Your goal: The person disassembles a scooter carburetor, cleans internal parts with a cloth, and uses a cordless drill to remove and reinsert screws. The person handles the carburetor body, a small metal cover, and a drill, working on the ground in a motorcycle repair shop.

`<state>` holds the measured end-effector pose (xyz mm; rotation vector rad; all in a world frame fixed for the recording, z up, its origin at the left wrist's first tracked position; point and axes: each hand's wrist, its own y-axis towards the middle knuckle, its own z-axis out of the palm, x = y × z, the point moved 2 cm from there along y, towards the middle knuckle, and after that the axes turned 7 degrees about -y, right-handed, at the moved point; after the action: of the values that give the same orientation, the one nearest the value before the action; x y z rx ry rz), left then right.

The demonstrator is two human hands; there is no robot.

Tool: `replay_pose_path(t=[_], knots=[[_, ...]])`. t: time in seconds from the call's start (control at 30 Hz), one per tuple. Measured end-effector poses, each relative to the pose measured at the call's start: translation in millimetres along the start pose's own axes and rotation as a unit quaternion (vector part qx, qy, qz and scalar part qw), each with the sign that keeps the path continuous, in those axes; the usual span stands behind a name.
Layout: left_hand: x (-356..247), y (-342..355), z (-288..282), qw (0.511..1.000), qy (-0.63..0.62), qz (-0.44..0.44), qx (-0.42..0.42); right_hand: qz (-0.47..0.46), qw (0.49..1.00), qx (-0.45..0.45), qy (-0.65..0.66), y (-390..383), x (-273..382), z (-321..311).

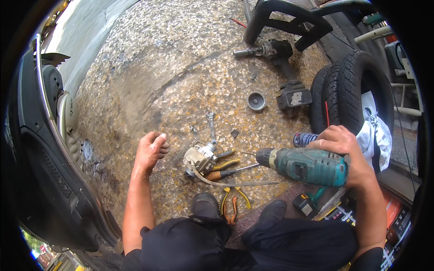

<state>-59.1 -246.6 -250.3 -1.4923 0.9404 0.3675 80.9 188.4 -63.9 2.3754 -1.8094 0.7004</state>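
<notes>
My right hand (337, 140) grips a teal and black cordless drill (298, 167), its thin bit pointing left over a metal carburettor (199, 158) with a hose, lying on the ground. My left hand (152, 149) is curled closed left of the carburettor; whatever it holds, if anything, is hidden. By the carburettor lie a spanner (210, 126), an orange-handled tool (212, 176) and a spring partly in view. Pliers (244, 196) rest near my shoes. A spray can (304, 139) with a red straw stands behind the drill.
A black impact wrench (285, 63) and metal cup (256, 101) lie ahead on the speckled ground, beside a black metal frame (257, 20). Tyres (352, 72) and a white cloth (379, 144) are at right. A scooter's dark bodywork (49, 171) borders the left side.
</notes>
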Motion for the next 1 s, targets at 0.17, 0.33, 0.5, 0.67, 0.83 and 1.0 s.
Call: replay_pose_path(t=[0.17, 0.33, 0.5, 0.67, 0.83, 1.0], knots=[[-1, 0, -2, 1.000, -0.024, -0.005, -0.014, 0.026, 0.995, -0.003, 0.099, 19, -11, -2], [-40, -4, 12, 0.999, 0.018, 0.009, 0.030, 0.068, 0.983, 0.031, 0.170, 25, -3, -37], [-88, -48, 21, 0.999, -0.007, 0.013, 0.046, 0.215, 0.952, 0.085, 0.202, 0, 31, -101], [-117, -117, -2, 0.999, -0.049, -0.021, 0.012, 0.283, 0.914, 0.131, 0.259, -25, 65, -146], [-135, -222, -15, 0.989, -0.115, -0.054, -0.081, 0.323, 0.869, 0.127, 0.353, -59, 114, -202], [-163, -355, -5, 0.974, -0.170, -0.120, -0.084, 0.382, 0.805, 0.167, 0.421, -105, 175, -260]])
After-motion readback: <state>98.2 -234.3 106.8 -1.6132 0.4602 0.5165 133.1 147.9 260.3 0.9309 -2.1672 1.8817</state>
